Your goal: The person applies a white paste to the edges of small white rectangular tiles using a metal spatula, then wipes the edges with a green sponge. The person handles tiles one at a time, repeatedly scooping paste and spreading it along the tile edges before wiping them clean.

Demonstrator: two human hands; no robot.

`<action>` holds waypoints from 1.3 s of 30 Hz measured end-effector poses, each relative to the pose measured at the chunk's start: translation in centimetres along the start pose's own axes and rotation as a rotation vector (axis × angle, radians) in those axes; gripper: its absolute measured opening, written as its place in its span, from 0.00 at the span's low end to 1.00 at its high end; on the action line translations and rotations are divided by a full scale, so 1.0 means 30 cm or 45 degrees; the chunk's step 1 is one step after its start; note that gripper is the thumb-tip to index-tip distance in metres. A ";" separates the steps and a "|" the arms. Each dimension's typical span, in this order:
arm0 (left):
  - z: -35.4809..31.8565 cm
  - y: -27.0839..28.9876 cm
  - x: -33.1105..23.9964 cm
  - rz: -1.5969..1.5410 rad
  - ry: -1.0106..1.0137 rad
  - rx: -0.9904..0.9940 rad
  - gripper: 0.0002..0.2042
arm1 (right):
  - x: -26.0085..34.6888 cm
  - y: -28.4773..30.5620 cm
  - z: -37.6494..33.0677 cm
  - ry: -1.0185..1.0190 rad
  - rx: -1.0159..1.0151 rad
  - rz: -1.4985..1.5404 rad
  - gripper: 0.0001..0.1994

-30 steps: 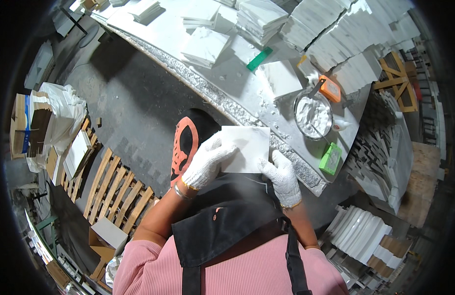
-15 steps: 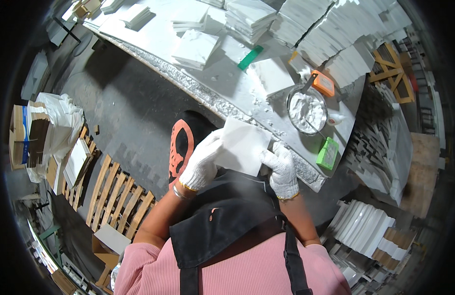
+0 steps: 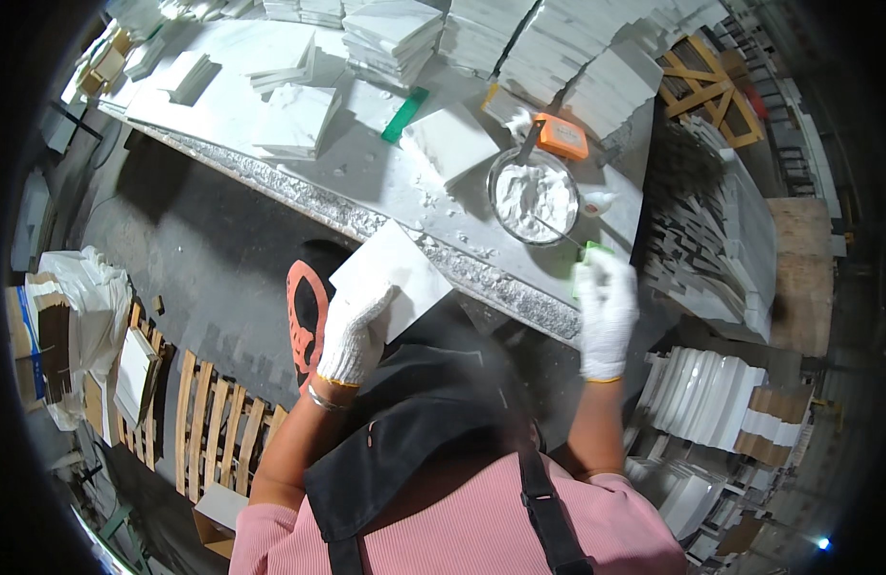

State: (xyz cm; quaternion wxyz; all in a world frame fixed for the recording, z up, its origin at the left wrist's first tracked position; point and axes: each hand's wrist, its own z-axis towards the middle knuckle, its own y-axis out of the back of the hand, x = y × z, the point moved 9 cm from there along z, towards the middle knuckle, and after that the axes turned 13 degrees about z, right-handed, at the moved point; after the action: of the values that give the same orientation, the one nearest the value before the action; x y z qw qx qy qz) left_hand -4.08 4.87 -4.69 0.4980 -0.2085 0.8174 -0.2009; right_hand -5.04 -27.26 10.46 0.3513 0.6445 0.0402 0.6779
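While left hand (image 3: pixel 353 335) grips, tile (image 3: pixel 401 265) jutting forward, rightward

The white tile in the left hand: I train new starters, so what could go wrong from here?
Only the left gloved hand holds the white tile, so it could slip and chip if that grip loosens.
The right gloved hand is close to the thin stick poking out of the bowl; a knock might flick out some white paste.

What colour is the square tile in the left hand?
The tile is white; the head view shows it.
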 end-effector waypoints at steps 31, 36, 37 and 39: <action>-0.063 -0.100 -0.112 0.134 0.070 0.168 0.21 | 0.078 -0.508 -0.120 -0.291 0.632 0.916 0.35; -0.051 -0.101 -0.158 0.117 0.054 0.200 0.21 | 0.144 -0.453 -0.192 0.179 0.708 0.629 0.37; -0.056 -0.124 -0.161 0.188 0.036 0.210 0.22 | 0.143 -0.462 -0.162 0.090 0.647 0.714 0.37; -0.054 -0.123 -0.118 0.359 0.067 0.227 0.23 | 0.143 -0.484 -0.073 -0.059 0.584 0.785 0.37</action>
State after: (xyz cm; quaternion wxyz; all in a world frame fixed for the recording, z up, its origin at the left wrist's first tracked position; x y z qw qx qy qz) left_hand -3.54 3.90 0.56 0.5162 -0.0416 0.8303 -0.2060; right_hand -0.53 -13.25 6.35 -0.0214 0.7034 -0.0127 0.7103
